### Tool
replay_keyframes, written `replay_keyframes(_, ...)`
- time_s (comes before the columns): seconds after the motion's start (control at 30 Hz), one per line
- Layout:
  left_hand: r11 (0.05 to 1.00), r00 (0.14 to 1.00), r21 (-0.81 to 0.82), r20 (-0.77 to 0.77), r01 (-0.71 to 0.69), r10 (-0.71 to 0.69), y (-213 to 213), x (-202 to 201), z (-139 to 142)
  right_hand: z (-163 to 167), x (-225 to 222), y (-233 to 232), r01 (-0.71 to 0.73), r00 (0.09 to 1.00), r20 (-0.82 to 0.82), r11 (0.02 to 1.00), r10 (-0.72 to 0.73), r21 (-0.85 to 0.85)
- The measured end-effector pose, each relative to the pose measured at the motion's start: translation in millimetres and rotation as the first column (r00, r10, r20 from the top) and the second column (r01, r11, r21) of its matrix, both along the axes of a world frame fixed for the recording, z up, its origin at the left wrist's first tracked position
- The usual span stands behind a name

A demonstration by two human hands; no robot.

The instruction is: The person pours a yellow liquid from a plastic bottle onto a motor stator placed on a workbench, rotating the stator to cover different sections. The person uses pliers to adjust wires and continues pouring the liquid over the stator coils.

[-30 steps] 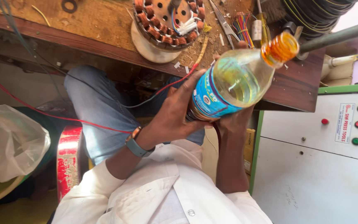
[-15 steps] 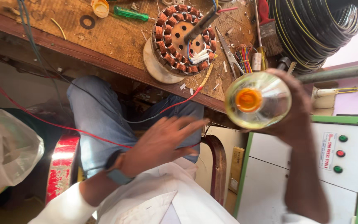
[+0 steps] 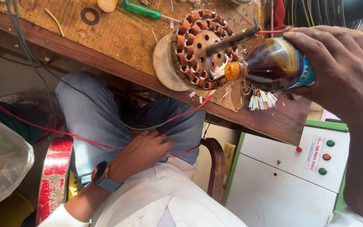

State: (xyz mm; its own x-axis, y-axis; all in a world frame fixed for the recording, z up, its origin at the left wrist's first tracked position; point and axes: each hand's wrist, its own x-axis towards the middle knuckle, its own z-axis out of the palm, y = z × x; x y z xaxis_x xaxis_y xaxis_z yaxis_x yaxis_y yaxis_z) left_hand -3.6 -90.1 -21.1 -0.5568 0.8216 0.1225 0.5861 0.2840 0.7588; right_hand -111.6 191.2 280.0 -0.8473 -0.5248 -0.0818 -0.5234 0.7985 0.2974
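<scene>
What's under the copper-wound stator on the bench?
The stator sits on a pale round disc resting on the wooden bench. Only the disc's left rim shows; the rest is covered by the stator, and the bottle in the right hand hides the right edge.

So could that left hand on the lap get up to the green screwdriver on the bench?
Probably yes. The left hand rests empty on the thigh, and the green screwdriver lies in the open on the workbench, though the hand must first come out from under the bench edge.

Bright daylight, sharp focus (underneath shadowed).
</scene>
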Motion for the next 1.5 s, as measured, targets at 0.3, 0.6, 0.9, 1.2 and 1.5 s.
replay_keyframes(0.3,0.995,0.99,0.047,0.115,-0.093,0.087,-13,-11,-15,5,-7,-17,0.039,0.999,0.023,0.998,-0.04,0.054)
replay_keyframes(0.6,0.995,0.978,-0.02,0.18,-0.101,0.103,-23,-20,-12,4,-13,-22,-0.039,0.999,0.029,0.997,0.037,0.071)
replay_keyframes(0.9,0.993,0.972,-0.052,0.208,-0.105,0.114,-26,-22,-8,6,-15,-21,-0.074,0.996,0.059,0.997,0.071,0.035)
replay_keyframes(1.2,0.994,0.977,-0.051,0.184,-0.101,0.108,-23,-17,-15,9,-9,-13,-0.103,0.994,0.027,0.994,0.101,0.047)
replay_keyframes(1.5,0.991,0.97,-0.038,0.203,-0.128,0.133,-20,-15,-19,3,-9,-7,0.045,0.998,0.033,0.999,-0.045,-0.01)
